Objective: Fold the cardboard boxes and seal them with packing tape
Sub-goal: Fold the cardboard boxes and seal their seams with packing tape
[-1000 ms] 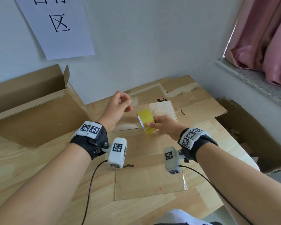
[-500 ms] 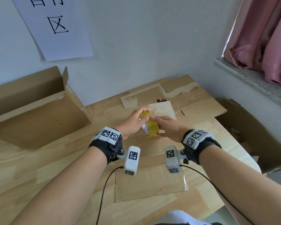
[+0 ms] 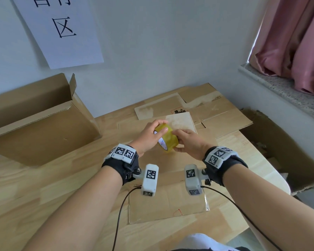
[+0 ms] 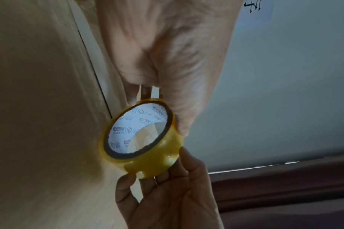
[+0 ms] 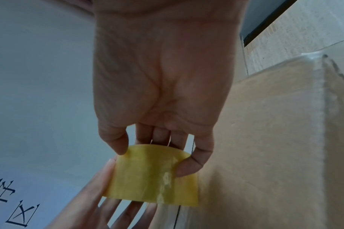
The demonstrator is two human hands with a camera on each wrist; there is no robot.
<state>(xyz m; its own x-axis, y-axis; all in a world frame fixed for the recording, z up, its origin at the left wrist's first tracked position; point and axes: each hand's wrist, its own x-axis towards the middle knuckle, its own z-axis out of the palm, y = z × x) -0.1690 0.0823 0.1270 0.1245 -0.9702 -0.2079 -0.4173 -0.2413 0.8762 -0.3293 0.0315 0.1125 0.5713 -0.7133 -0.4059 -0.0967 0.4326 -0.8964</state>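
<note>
A yellow roll of packing tape [image 3: 168,138] is held in the air between both hands, over a flat cardboard box [image 3: 168,180] lying on the wooden table [image 3: 25,192]. My left hand [image 3: 150,135] curls over the roll's left and top side, thumb on the outer band. My right hand [image 3: 187,142] grips the roll from the right, fingers on top and thumb below. The left wrist view shows the roll [image 4: 141,137] with its white printed core. In the right wrist view, thumb and fingers pinch the yellow band [image 5: 155,175]. No loose tape end is visible.
An open cardboard box [image 3: 38,124] stands at the table's left. More flattened cardboard [image 3: 212,109] lies at the back right. Another open box [image 3: 279,151] sits on the floor to the right, under a window sill [image 3: 283,89] with a pink curtain. A paper sign [image 3: 62,28] hangs on the wall.
My left hand came away from the far side and closed on the roll, which had been in the right hand alone. Both hands with the roll moved slightly nearer.
</note>
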